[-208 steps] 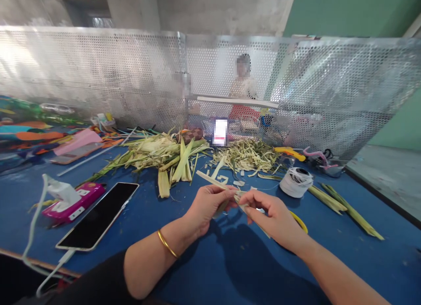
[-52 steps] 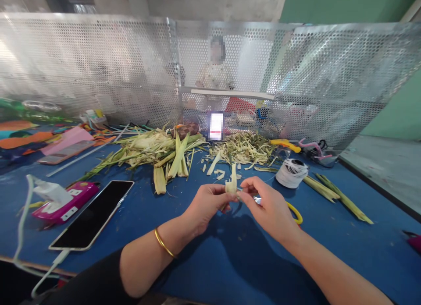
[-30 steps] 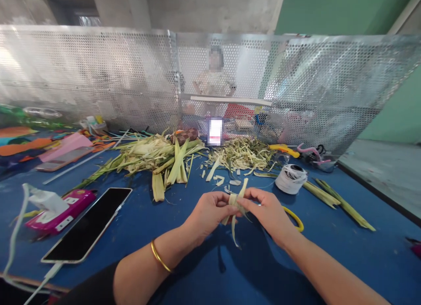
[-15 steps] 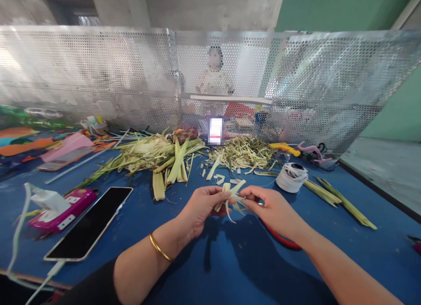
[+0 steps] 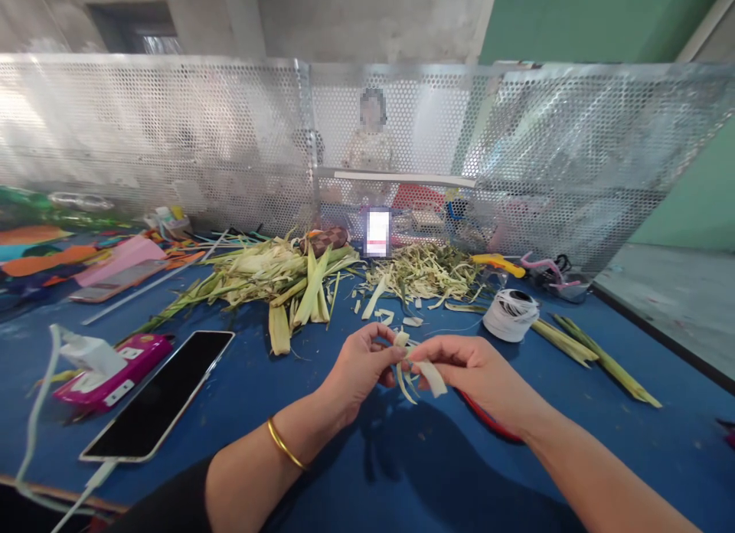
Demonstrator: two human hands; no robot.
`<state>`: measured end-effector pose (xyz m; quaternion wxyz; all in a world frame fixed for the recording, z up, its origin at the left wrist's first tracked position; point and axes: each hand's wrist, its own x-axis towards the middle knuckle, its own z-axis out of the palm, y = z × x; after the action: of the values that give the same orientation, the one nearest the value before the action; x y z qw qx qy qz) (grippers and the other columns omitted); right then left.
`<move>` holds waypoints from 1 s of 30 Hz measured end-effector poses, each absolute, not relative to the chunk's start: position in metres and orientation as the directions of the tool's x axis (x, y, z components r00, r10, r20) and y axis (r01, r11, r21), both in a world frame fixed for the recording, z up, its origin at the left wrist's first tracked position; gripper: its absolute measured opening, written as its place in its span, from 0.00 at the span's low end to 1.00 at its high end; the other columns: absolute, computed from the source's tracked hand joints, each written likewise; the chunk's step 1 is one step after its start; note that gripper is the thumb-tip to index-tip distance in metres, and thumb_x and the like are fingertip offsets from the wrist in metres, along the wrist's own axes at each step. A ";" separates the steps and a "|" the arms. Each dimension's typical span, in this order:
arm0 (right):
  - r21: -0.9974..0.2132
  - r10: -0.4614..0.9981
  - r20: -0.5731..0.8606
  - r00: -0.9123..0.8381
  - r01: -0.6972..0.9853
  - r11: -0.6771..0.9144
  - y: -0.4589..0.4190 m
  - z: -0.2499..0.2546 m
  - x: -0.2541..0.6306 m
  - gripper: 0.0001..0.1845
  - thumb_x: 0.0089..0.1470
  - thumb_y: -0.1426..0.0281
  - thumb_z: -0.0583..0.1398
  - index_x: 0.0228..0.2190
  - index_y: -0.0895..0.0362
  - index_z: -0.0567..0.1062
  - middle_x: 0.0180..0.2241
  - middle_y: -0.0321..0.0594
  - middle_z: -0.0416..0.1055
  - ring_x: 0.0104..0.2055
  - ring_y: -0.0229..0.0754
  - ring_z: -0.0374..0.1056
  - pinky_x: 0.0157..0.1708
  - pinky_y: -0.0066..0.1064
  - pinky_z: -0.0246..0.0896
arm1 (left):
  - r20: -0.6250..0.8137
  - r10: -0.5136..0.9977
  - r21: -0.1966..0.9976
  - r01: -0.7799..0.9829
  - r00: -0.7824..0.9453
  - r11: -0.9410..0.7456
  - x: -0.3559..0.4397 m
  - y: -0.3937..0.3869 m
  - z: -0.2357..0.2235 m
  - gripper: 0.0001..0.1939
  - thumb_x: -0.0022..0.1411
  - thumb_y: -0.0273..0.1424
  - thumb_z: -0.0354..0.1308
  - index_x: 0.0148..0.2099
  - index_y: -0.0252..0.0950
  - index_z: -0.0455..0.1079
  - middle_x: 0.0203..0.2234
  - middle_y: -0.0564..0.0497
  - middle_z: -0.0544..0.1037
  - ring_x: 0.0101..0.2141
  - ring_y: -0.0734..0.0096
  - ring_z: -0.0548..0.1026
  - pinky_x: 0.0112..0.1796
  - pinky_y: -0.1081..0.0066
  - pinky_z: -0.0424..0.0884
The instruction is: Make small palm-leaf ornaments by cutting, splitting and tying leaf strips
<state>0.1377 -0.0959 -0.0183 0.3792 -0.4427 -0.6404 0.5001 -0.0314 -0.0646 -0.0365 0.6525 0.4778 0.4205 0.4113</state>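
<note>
My left hand (image 5: 367, 362) pinches a small bundle of pale green leaf strips (image 5: 406, 384) above the blue table. On its right, my right hand (image 5: 459, 361) has thumb and fingers closed on a broad pale strip (image 5: 433, 378) of the same bundle, which bends down toward me. The two hands almost touch, and fingers hide the middle of the bundle. A thin thread runs from near my hands toward a spool of white thread (image 5: 511, 316). Under my right forearm lies a red-handled tool (image 5: 491, 420), partly hidden.
Behind my hands lie a heap of leaves (image 5: 258, 269) and a pile of shredded scraps (image 5: 430, 271). Left are a phone (image 5: 158, 395) and a magenta power strip (image 5: 112, 376). Stalks (image 5: 609, 361) lie right. A perforated metal screen (image 5: 230, 142) stands behind; a person sits beyond it.
My right hand has shifted slightly left, closer to my left hand. The broad strip, which pointed up and away, now hangs folded down toward me at the right fingers.
</note>
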 end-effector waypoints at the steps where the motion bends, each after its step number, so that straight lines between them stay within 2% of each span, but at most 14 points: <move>1: -0.964 0.954 0.085 -0.286 0.219 0.151 -0.095 -0.019 0.137 0.08 0.50 0.65 0.61 0.31 0.55 0.78 0.29 0.37 0.76 0.29 0.38 0.69 0.32 0.32 0.66 | -0.160 0.933 0.969 -0.129 0.321 0.210 -0.032 -0.064 -0.037 0.13 0.46 0.32 0.64 0.32 0.36 0.62 0.18 0.54 0.75 0.15 0.81 0.64 0.20 0.79 0.62; 4: -0.895 0.946 0.275 -0.169 0.316 0.316 -0.093 -0.022 0.134 0.09 0.51 0.64 0.60 0.26 0.55 0.77 0.28 0.37 0.72 0.29 0.39 0.66 0.32 0.31 0.63 | -0.177 0.920 0.967 -0.112 0.350 0.229 -0.032 -0.065 -0.038 0.13 0.46 0.32 0.64 0.32 0.35 0.63 0.19 0.53 0.75 0.15 0.82 0.64 0.20 0.78 0.63; 6: -0.870 0.932 0.342 -0.122 0.335 0.363 -0.092 -0.024 0.132 0.11 0.51 0.62 0.59 0.24 0.55 0.75 0.29 0.37 0.70 0.32 0.39 0.65 0.34 0.31 0.61 | -0.186 0.916 0.965 -0.110 0.355 0.238 -0.031 -0.065 -0.037 0.14 0.46 0.33 0.65 0.32 0.35 0.63 0.19 0.53 0.75 0.15 0.81 0.65 0.20 0.78 0.63; 11: -0.915 0.977 0.176 -0.122 0.346 0.208 -0.088 -0.031 0.131 0.16 0.55 0.59 0.55 0.22 0.56 0.70 0.24 0.34 0.65 0.29 0.37 0.61 0.30 0.29 0.58 | -0.232 0.907 0.951 -0.116 0.353 0.288 -0.030 -0.066 -0.038 0.13 0.46 0.32 0.66 0.32 0.34 0.65 0.20 0.53 0.75 0.16 0.82 0.65 0.22 0.78 0.64; 15: -0.908 0.990 0.062 -0.128 0.404 0.109 -0.088 -0.033 0.133 0.16 0.50 0.59 0.57 0.20 0.57 0.71 0.23 0.35 0.64 0.27 0.38 0.60 0.28 0.29 0.57 | -0.252 0.892 0.935 -0.145 0.375 0.325 -0.031 -0.066 -0.039 0.11 0.48 0.32 0.64 0.32 0.34 0.67 0.22 0.53 0.75 0.17 0.83 0.65 0.23 0.78 0.64; 20: -0.949 0.994 -0.055 -0.094 0.316 -0.023 -0.090 -0.030 0.132 0.14 0.45 0.62 0.59 0.17 0.57 0.70 0.21 0.34 0.63 0.24 0.36 0.58 0.24 0.28 0.54 | -0.284 0.873 0.918 -0.149 0.397 0.367 -0.030 -0.067 -0.037 0.11 0.49 0.34 0.64 0.31 0.33 0.69 0.22 0.53 0.75 0.18 0.82 0.67 0.24 0.79 0.64; 26: -0.973 0.987 -0.097 -0.126 0.221 -0.067 -0.089 -0.029 0.131 0.14 0.43 0.63 0.59 0.14 0.57 0.69 0.22 0.35 0.66 0.26 0.37 0.60 0.28 0.29 0.55 | -0.278 0.865 0.914 -0.161 0.419 0.372 -0.028 -0.069 -0.033 0.07 0.53 0.31 0.61 0.30 0.33 0.68 0.21 0.53 0.75 0.19 0.80 0.69 0.24 0.79 0.65; 30: -0.973 0.986 -0.078 -0.145 0.227 -0.044 -0.089 -0.028 0.132 0.14 0.43 0.62 0.59 0.15 0.57 0.70 0.23 0.36 0.67 0.27 0.38 0.61 0.30 0.30 0.56 | -0.276 0.865 0.924 -0.133 0.420 0.359 -0.027 -0.069 -0.032 0.07 0.53 0.31 0.62 0.30 0.33 0.69 0.20 0.53 0.75 0.19 0.81 0.68 0.23 0.79 0.64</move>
<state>0.1316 -0.0895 -0.0279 0.3852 -0.5282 -0.5743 0.4927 -0.0274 -0.0693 -0.0319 0.7150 0.4459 0.4102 0.3488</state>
